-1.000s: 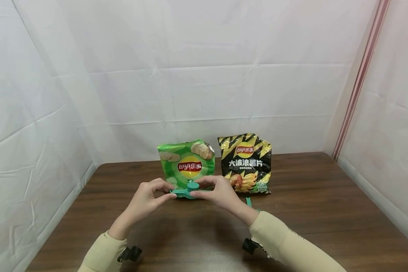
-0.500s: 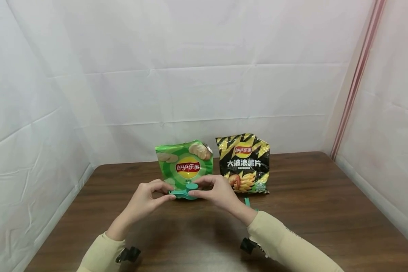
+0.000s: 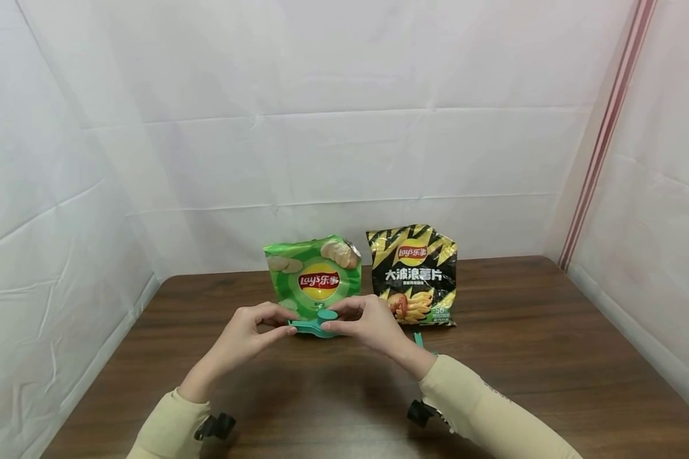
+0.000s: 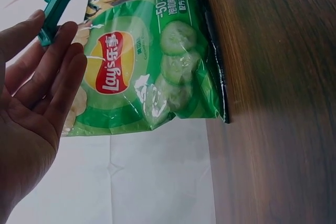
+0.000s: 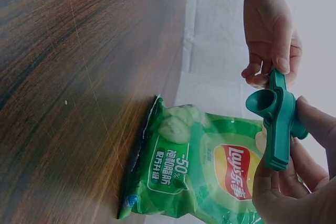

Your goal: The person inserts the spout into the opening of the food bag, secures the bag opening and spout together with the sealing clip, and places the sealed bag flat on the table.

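A green bag clip with a round pouring spout (image 5: 283, 124) is held level in front of the chip bags, one end in each hand. My left hand (image 3: 247, 338) pinches its narrow end between thumb and fingers. At the spout end, my right hand (image 3: 370, 326) grips it with thumb and fingers. Behind the clip a green Lay's chip bag (image 4: 142, 61) stands upright, its lower part partly covered by the clip and hands in the head view. In the wrist views the clip appears apart from this bag.
A black and yellow Lay's chip bag (image 3: 413, 274) stands to the right of the green one. Another green piece (image 3: 418, 340) lies on the wooden table (image 3: 522, 357), partly hidden by the right forearm. White cloth (image 3: 344, 159) hangs behind the table and at its sides.
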Demonstrator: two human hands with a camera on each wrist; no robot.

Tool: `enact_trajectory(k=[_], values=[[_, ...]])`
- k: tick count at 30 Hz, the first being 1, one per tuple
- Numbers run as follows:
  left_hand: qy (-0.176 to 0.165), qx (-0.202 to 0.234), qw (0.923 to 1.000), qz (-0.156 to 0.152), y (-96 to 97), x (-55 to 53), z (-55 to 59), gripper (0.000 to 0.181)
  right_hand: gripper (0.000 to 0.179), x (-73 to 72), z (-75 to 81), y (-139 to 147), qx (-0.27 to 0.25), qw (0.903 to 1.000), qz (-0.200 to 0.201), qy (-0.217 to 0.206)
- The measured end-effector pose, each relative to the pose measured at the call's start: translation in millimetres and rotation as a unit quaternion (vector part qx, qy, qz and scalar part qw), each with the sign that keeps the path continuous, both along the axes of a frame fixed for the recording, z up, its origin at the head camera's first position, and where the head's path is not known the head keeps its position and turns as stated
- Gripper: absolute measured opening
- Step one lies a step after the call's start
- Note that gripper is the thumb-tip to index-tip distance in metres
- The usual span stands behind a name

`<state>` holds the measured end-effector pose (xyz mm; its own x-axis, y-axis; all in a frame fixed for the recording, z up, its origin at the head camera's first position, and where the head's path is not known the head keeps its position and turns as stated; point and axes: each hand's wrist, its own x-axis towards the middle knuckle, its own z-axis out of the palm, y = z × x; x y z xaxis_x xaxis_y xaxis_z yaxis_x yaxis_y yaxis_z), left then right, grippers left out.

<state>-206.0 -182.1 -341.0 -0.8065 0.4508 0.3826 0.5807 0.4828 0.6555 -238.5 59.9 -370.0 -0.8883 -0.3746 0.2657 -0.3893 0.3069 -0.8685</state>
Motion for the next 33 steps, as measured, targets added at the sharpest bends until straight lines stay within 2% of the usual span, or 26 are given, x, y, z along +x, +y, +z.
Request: enact_trajectory(k=[12,18,26,33], values=[[-0.003,0.005,1.0,-0.008,-2.7,-0.5,0.4,0.014,0.025,0.5,-1.6,0.1,0.023,0.9997,-0.007,-0.003],[-0.003,0.017,0.9998,0.002,-2.9,-1.3,-3.1,0.011,0.027,0.9,-1.6,0.3,0.025,0.9996,-0.003,-0.007],[0.027,0.034,0.9989,0.021,-0.4,-0.3,-4.3,0.011,0.027,1.2,0.7,-0.6,0.046,0.9989,-0.011,0.003],[0.047,0.03,0.9977,0.04,-0.8,1.0,-5.5,0.01,0.027,1.8,1.3,-1.8,0.056,0.9984,-0.006,0.003]])
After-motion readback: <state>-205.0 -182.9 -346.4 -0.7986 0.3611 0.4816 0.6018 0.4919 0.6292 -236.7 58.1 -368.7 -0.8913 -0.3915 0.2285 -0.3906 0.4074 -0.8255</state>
